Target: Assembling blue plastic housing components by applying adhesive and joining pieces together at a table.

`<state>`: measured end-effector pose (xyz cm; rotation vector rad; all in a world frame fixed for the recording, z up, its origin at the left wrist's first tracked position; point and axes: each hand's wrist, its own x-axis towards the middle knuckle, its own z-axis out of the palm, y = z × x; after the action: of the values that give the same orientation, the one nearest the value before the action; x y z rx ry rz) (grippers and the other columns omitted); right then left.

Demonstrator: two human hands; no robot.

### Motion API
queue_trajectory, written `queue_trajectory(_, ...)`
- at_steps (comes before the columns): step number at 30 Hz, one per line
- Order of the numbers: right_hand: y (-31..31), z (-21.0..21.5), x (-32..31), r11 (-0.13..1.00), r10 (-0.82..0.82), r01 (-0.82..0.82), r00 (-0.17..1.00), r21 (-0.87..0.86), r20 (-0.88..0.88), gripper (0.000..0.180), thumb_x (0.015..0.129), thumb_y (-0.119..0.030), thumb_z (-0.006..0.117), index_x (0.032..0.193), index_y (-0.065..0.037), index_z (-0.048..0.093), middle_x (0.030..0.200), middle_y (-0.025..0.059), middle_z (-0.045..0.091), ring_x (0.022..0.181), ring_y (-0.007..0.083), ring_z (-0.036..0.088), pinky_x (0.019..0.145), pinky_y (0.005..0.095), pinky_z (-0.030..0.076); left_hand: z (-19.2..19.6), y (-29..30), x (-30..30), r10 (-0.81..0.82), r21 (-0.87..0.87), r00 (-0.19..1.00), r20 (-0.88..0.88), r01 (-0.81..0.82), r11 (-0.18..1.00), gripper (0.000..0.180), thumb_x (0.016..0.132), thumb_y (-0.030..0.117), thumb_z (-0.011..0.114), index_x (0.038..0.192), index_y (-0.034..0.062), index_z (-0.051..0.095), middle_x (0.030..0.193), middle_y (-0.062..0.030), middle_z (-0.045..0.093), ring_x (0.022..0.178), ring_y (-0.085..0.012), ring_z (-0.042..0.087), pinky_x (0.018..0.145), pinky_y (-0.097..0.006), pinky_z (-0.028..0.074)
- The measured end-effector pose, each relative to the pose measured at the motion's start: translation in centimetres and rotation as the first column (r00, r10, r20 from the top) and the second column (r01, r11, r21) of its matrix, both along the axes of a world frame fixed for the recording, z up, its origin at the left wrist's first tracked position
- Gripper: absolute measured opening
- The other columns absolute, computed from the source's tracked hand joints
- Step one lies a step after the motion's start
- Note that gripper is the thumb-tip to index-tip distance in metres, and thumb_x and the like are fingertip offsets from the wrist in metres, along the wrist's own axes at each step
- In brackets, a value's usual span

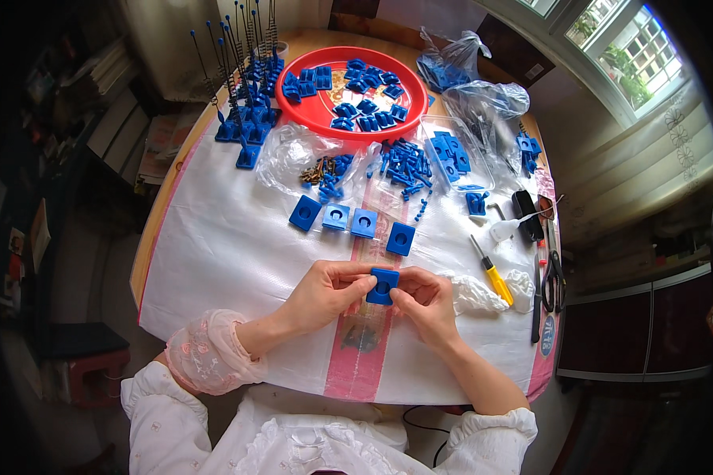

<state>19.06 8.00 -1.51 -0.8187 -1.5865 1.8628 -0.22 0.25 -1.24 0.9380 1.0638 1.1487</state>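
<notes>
Between my two hands is a square blue plastic piece (383, 286) with a round recess in its middle. My left hand (329, 289) pinches its left edge, thumb on the face. The right edge is gripped by my right hand (426, 299), its thumb at the lower corner. Just beyond lie similar loose square blue pieces: one dark piece (305, 213) at the left, two paler ones (336, 217) beside it, and another dark piece (400, 238) at the right.
Behind stands a red round tray (285, 107) holding blue parts. Small blue pegs (406, 166) and brass screws (318, 172) lie heaped before it. Blue bases with springs (249, 119) crowd the far left. At right are a yellow-handled screwdriver (497, 283), scissors (554, 281) and a white bottle (504, 229).
</notes>
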Motion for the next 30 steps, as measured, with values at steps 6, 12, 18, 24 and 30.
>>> queue_trajectory(6, 0.2, -0.7, 0.1, 1.000, 0.031, -0.030, 0.999, 0.003, -0.030, 0.029, 0.082, 0.005, 0.067, 0.111, 0.005, 0.060, 0.098, 0.0083, 0.068, 0.089, 0.0099, 0.064, 0.076, 0.0237, 0.052, 0.0, 0.1, 0.3, 0.035, 0.008, 0.999, 0.023, -0.035, 0.999, 0.029, 0.097, 0.014, 0.057, 0.123, 0.0041, 0.066, 0.072, 0.0021, 0.062, 0.060, -0.0033, 0.054, 0.054, -0.020, 0.043)
queue_trajectory(12, 0.1, -0.5, 0.1, 1.000, 0.016, -0.016, 0.999, -0.002, -0.048, 0.028, 0.083, 0.003, 0.067, 0.110, 0.006, 0.061, 0.095, 0.0078, 0.068, 0.086, 0.0092, 0.064, 0.074, 0.0230, 0.052, 0.0, 0.1, 0.3, 0.018, 0.000, 1.000, -0.004, -0.018, 1.000, 0.031, 0.097, 0.014, 0.057, 0.127, 0.0049, 0.063, 0.071, 0.0040, 0.059, 0.061, -0.0018, 0.050, 0.055, -0.018, 0.042)
queue_trajectory(18, 0.1, 0.2, 0.2, 0.999, -0.027, 0.028, 1.000, -0.026, 0.013, 0.015, 0.090, -0.005, 0.064, 0.102, 0.004, 0.066, 0.080, 0.0034, 0.067, 0.068, 0.0056, 0.059, 0.058, 0.0206, 0.046, 0.2, -0.2, 0.4, -0.005, 0.006, 1.000, 0.017, 0.005, 1.000, 0.030, 0.097, 0.012, 0.057, 0.125, 0.0033, 0.063, 0.069, 0.0053, 0.058, 0.059, -0.0009, 0.049, 0.051, -0.018, 0.041)
queue_trajectory(24, -0.2, 0.2, 0.1, 0.997, -0.073, 0.072, 0.996, 0.019, 0.053, 0.011, 0.089, -0.003, 0.063, 0.096, 0.005, 0.068, 0.074, 0.0048, 0.066, 0.059, 0.0079, 0.059, 0.055, 0.0212, 0.046, 0.2, -0.3, 0.4, -0.017, 0.004, 1.000, -0.002, 0.017, 1.000, 0.030, 0.097, 0.010, 0.056, 0.125, 0.0038, 0.064, 0.070, 0.0070, 0.056, 0.059, 0.0012, 0.047, 0.050, -0.017, 0.038)
queue_trajectory(30, -0.2, 0.0, 0.1, 0.996, -0.080, 0.078, 0.996, 0.038, 0.041, 0.010, 0.088, -0.003, 0.066, 0.096, 0.002, 0.069, 0.079, 0.0018, 0.067, 0.070, 0.0050, 0.060, 0.060, 0.0204, 0.048, -0.1, -0.4, 0.6, 0.003, 0.076, 0.994, -0.111, 0.006, 0.997, 0.032, 0.096, 0.005, 0.055, 0.127, 0.0064, 0.063, 0.063, 0.0063, 0.056, 0.054, -0.0008, 0.049, 0.052, -0.019, 0.042)
